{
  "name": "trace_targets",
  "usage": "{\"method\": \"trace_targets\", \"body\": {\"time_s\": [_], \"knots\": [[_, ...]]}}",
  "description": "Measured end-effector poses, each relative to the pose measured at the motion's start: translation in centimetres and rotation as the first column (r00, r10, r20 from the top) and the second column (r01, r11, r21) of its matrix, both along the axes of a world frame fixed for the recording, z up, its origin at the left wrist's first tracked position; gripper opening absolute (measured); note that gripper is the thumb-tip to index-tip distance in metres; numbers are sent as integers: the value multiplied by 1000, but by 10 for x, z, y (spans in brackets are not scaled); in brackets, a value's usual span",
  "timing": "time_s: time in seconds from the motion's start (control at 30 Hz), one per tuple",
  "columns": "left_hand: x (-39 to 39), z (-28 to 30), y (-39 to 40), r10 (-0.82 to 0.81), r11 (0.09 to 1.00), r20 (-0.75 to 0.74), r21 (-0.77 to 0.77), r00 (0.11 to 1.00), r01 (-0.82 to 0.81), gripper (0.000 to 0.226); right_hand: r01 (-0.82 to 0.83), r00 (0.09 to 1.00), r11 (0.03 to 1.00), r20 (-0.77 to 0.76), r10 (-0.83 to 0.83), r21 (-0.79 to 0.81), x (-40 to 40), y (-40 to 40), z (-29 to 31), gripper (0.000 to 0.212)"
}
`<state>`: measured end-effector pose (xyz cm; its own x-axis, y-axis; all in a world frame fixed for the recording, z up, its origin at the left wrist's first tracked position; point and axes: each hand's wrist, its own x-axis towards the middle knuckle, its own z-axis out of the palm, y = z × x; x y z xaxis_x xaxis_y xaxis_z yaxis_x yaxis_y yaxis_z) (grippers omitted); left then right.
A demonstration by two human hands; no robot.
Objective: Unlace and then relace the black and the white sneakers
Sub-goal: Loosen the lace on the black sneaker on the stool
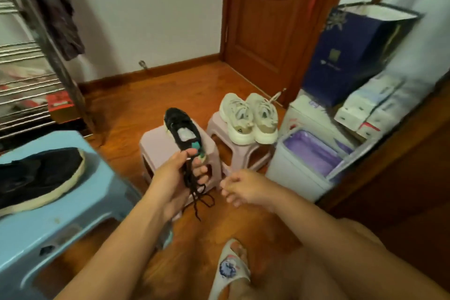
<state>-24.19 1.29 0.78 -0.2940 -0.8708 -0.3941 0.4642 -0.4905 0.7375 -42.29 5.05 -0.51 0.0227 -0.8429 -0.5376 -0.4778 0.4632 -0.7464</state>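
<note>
Holding one black sneaker (181, 129) by left hand (175, 175), two white sneakers (248, 118) stooled

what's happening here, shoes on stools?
A person's left hand holds a black sneaker by its heel end, with loose black laces dangling below. The right hand hovers nearby, holding nothing. The other black sneaker lies on a blue stool; the white pair sits on a pink stool.

head-worn view, forward and down, close over hands (175, 173)
</note>
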Motion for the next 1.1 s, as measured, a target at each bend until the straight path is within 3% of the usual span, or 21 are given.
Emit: {"method": "trace_targets", "body": {"time_s": [0.07, 0.17, 0.3, 0.37, 0.57, 0.73, 0.83, 0.93, 1.03, 1.1], "knots": [[-18, -6, 16, -51, 997, 17, 60, 999, 50, 24, 64, 947, 995, -311, -86, -80, -52, 16, -21, 16], [-44, -16, 29, -95, 992, 86, 86, 992, 88, 25, 151, 733, 980, -651, -197, -126, -119, 17, -45, 37], [-64, -23, 25, -131, 991, 227, 62, 965, 120, 28, 105, 540, 976, -813, -217, -191, -171, -12, -89, 59], [-63, -25, 22, -138, 990, 292, 54, 947, 128, 29, 96, 488, 978, -848, -208, -184, -189, -32, -107, 61], [-50, -32, 13, -93, 994, 350, 85, 932, 67, 33, 108, 621, 982, -761, -186, -152, -216, -53, -123, 39], [-52, -30, 20, -72, 995, 317, 95, 946, 44, 32, -162, 706, 985, -704, 77, -55, -183, -1, -105, 43], [-46, -29, 26, -53, 995, 300, 95, 952, 26, 32, -435, 642, 900, -688, 339, 37, -148, 23, -100, 39], [-31, -25, 36, -14, 994, 297, 104, 955, -18, 33, -507, 615, 856, -655, 438, 97, -102, 28, -89, 36], [-18, -16, 48, 24, 989, 231, 140, 973, -58, 31, -550, 588, 831, -666, 459, 86, -84, 32, -88, 42], [-23, -3, 49, 38, 987, 144, 148, 989, -60, 29, -565, 695, 824, -559, 452, -35, -80, 37, -74, 64]]}}
